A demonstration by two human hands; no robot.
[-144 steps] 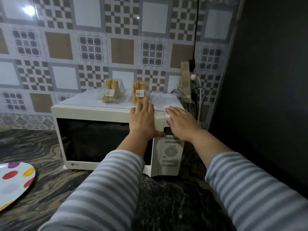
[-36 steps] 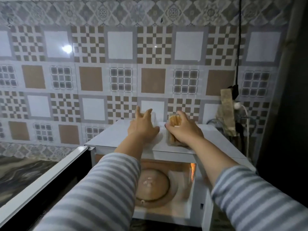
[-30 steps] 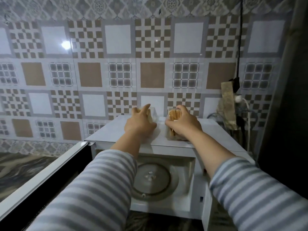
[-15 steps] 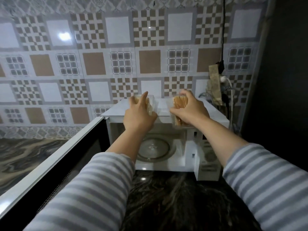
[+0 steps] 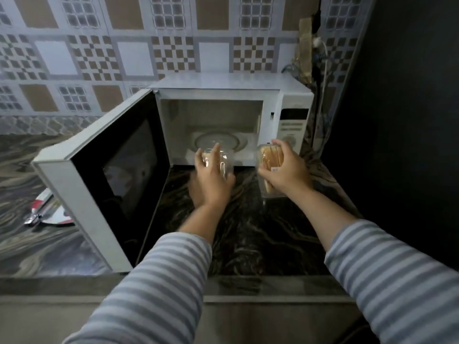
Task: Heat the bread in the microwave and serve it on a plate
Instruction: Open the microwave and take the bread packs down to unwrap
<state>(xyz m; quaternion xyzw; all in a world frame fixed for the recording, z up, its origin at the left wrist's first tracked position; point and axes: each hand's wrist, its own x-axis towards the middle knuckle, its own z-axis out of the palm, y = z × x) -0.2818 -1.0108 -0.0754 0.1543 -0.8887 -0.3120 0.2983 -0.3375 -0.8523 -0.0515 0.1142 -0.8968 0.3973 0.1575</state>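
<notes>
At the bottom of the frame we see two striped sleeves reaching forward over the dark marbled counter (image 5: 250, 234). At centre, the left hand (image 5: 211, 180) is wrapped around a clear bread pack (image 5: 218, 161), held just in front of the microwave (image 5: 231, 115) opening. To its right, the right hand (image 5: 285, 170) grips a second bread pack (image 5: 272, 160), slices showing. The microwave door (image 5: 104, 170) swings wide to the left, the glass turntable (image 5: 218, 142) bare inside. At left, the spotted plate (image 5: 51, 212) peeks from behind the door.
</notes>
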